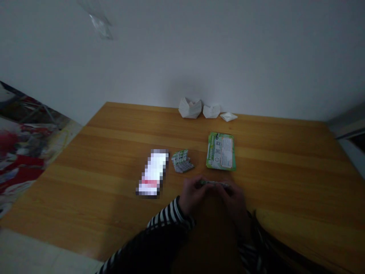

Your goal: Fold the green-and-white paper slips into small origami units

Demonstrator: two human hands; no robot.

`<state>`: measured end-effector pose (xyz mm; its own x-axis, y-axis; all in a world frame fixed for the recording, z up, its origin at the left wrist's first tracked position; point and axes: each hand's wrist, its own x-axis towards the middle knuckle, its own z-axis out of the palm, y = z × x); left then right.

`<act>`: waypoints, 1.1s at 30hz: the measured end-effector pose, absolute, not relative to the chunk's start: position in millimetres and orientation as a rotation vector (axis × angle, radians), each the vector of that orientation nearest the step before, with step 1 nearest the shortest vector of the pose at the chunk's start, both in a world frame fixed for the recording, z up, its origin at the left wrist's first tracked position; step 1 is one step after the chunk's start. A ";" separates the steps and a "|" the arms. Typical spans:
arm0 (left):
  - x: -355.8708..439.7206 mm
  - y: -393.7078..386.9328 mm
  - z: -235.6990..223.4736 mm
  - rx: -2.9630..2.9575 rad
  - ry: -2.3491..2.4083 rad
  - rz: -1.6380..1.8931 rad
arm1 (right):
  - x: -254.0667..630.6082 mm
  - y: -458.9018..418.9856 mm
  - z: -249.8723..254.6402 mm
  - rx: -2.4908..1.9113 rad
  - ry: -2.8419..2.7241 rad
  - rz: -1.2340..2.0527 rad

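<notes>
Basically, we see left hand (pixel 195 195) and right hand (pixel 233 197) both pinching the strip (pixel 213 183), between them, nearer us than the stack (pixel 221 151) and folded paper (pixel 181 161).

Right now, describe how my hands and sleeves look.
Your left hand and right hand show no gloves. The left sleeve has black-and-white stripes at the wrist, with a large black area further up. The right sleeve shows dim stripes too; rings can't be made out.

Worktop (pixel 97 152) orange-brown, grained. Back-edge paper shapes (pixel 190 109) white. Card stack (pixel 221 151) green, white-panelled. Held paper (pixel 213 183) greenish. Cuff (pixel 170 213) striped black-and-white.
</notes>
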<state>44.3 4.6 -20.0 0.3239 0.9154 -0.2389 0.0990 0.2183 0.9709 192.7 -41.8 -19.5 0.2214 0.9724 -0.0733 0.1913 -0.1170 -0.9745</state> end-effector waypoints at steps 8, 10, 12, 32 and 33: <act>45.4 5.8 -19.3 1.043 1.046 0.633 | 180.2 -47.9 -17.5 -1.574 -1.053 1.158; 44.9 7.6 -16.8 1.098 1.051 0.619 | 177.3 -49.0 -18.1 -1.555 -1.017 1.186; 43.6 9.8 -14.8 1.218 1.065 0.648 | 177.1 -49.2 -19.3 -1.550 -0.965 1.186; 9.7 37.8 35.3 2.265 1.310 0.772 | 184.7 -49.3 -22.7 -1.576 -0.942 1.094; 7.5 42.4 35.5 2.402 1.339 0.666 | 185.1 -49.6 -22.9 -1.596 -0.977 1.073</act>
<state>7.5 42.4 35.5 0.4549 0.8563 0.2446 0.7119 -0.5147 0.4778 185.1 -49.6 -22.9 0.2970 0.9348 -0.1946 0.1059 -0.2348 -0.9663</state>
